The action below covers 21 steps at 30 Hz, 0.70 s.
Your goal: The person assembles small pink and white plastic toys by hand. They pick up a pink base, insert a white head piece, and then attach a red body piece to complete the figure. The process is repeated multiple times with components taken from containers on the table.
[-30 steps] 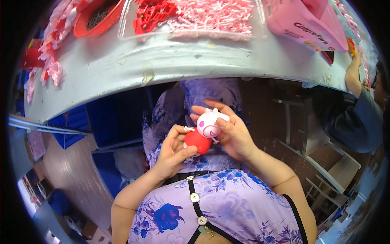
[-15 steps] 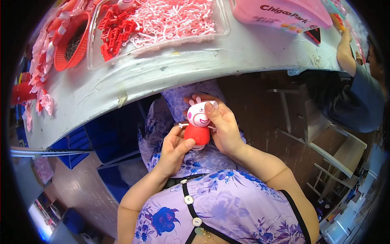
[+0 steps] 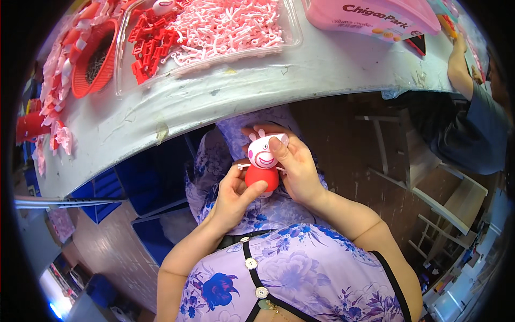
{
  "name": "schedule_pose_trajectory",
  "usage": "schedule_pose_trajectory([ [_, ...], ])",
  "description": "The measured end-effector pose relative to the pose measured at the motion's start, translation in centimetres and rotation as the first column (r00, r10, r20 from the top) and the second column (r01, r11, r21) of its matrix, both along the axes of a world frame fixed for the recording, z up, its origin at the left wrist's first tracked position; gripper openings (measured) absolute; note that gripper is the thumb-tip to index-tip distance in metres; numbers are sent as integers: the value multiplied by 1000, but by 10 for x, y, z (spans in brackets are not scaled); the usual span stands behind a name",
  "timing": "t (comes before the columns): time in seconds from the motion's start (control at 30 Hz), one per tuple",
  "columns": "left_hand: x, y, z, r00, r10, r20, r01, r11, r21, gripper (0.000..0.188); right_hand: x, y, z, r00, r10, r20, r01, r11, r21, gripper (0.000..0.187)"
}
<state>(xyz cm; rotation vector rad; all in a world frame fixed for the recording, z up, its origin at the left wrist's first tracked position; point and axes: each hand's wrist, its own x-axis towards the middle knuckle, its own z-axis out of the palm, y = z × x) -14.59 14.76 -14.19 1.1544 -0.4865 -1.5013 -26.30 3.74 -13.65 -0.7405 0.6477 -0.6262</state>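
The white worktable (image 3: 214, 91) spans the top of the view. At its right end sits a co-worker in a dark sleeve (image 3: 475, 139), one forearm reaching over the tabletop; a wooden chair (image 3: 458, 198) stands on its near side there, and a blue crate (image 3: 147, 180) below its left half. On the worktable, a clear plastic tray (image 3: 296, 43) lies at the middle, heaped with pink pieces (image 3: 225, 32) and red clips (image 3: 153, 48), between a pink printed box (image 3: 370, 19) toward the right and a red basket (image 3: 80, 86) toward the left.

Just off the worktable's near edge, above the lap, the left hand (image 3: 232, 199) and right hand (image 3: 301, 173) grip a toy pig figurine (image 3: 262, 177). The left fingers curl at its side, the thumb covering part of its red dress; the right fingers are behind its head, the thumb hiding part of the snout. Its long axis runs almost square to the worktable's edge, head nearest it, face upward, snout toward the worktable's right end.
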Motion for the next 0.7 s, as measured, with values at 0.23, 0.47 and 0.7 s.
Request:
schedule_pose_trajectory([
  [0.23, -1, 2, 4, 1000, -26, 18, 26, 999, -19, 52, -1, -2, 1, 997, 34, 74, -41, 995, 89, 54],
  [0.47, -3, 3, 9, 997, -20, 73, 23, 999, -39, 53, -12, -8, -4, 980, 160, 121, -165, 986, 33, 53],
  [0.7, -6, 2, 10, 994, -12, 111, 16, 999, -32, 52, -10, -2, -2, 980, 172, 97, -164, 983, -86, 77],
])
